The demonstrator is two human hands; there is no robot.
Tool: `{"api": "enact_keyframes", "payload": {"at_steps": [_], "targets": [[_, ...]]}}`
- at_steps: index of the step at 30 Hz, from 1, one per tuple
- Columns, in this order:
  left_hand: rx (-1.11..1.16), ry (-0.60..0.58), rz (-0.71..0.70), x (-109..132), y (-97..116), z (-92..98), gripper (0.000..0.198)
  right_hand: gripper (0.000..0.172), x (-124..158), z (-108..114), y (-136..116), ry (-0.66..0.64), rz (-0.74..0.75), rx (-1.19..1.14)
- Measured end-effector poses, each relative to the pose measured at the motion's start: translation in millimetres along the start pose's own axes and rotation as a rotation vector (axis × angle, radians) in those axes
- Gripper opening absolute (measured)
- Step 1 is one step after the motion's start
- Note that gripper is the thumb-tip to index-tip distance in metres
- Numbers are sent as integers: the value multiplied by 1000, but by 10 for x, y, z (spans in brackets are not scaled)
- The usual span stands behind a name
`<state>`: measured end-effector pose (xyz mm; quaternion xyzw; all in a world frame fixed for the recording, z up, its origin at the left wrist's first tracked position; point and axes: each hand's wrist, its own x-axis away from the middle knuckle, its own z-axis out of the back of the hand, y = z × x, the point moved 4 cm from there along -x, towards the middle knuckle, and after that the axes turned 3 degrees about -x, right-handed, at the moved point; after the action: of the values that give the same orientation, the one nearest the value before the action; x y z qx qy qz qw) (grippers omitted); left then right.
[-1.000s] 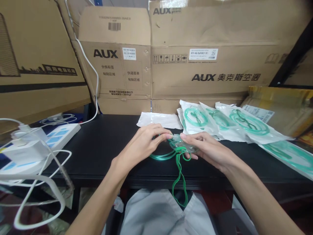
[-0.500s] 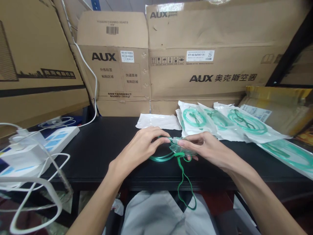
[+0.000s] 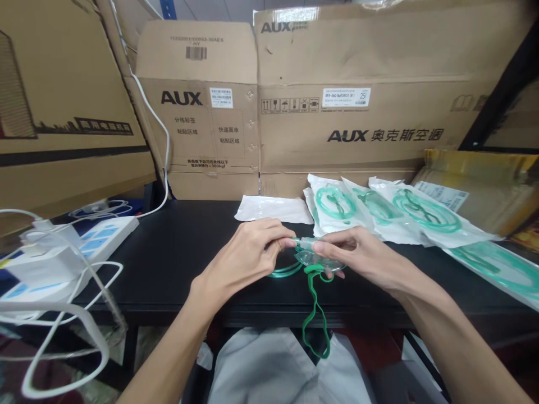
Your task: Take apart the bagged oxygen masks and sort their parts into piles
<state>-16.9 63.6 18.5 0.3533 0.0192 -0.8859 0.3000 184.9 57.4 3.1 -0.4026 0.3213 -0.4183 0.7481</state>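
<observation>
Both my hands meet over the front of the black table. My left hand (image 3: 263, 244) is closed, its thumb and fingers pinching the end of a coiled green tube (image 3: 288, 271). In my right hand (image 3: 351, 249) is a clear oxygen mask (image 3: 310, 259), gripped near its pale connector (image 3: 308, 243). The tube's end points at that connector; whether the two are joined I cannot tell. A green elastic strap (image 3: 318, 314) dangles from the mask past the table's front edge. Fingers cover part of the mask.
Several white packets (image 3: 425, 213) with green tubing lie at the right. A flat white pouch (image 3: 273, 209) rests behind my hands. The left side holds a power strip (image 3: 99, 238) with white cables. Cardboard boxes (image 3: 349, 62) stand along the back.
Both hands have shifted slightly right, with the mask and tube. My left hand has turned a little and its fingers are drawn closer together. The hanging strap has swung left.
</observation>
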Motion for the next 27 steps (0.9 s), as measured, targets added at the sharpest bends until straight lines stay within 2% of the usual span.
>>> {"api": "enact_keyframes", "payload": {"at_steps": [5,12,19,27], "targets": [[-11,-8,23,5,-11,-20,19,51,4,10,-13,39,37,83],[-33,-33,53,8,-43,-53,19,38,6,-3,-32,120,45,199],[-26,-56,84,13,-71,-57,20,27,15,-28,-104,178,168,356],[-5,-79,127,17,-104,-51,20,28,-21,-78,-102,208,299,471]]}}
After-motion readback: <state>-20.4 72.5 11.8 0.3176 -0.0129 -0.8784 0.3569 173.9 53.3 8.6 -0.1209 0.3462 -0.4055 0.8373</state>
